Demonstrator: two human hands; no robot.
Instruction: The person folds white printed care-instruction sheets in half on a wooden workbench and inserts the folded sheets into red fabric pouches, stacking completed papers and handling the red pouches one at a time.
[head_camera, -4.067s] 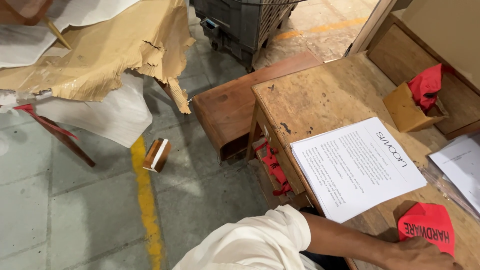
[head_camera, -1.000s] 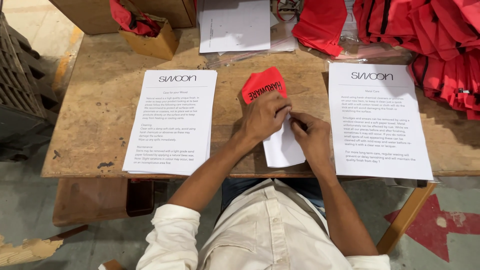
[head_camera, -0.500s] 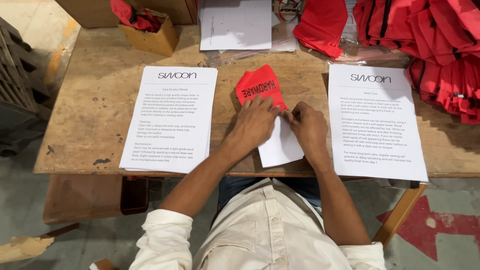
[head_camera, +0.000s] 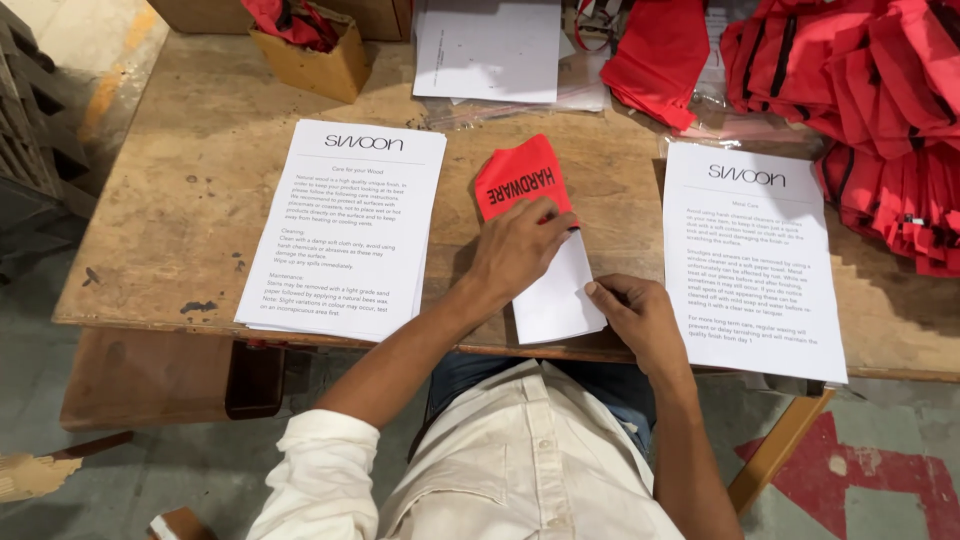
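My left hand (head_camera: 522, 246) lies flat on the red cloth pouch (head_camera: 520, 180), with the fingers stretched and pressing where the pouch meets the folded white paper (head_camera: 553, 296). It presses only and does not grip. My right hand (head_camera: 632, 318) is at the lower right corner of this paper. The thumb and the bent fingers are closed on the paper edge and pinch it. The pouch and the paper are in the middle of the desk (head_camera: 180, 200), and the paper reaches to the near edge, just in front of me. One stack of printed sheets (head_camera: 345, 228) lies to the left of the pouch and another printed sheet (head_camera: 748, 258) to the right. More red pouches (head_camera: 880, 120) are piled at the far right corner. A small cardboard box (head_camera: 310, 45) with red cloth stands at the far edge.
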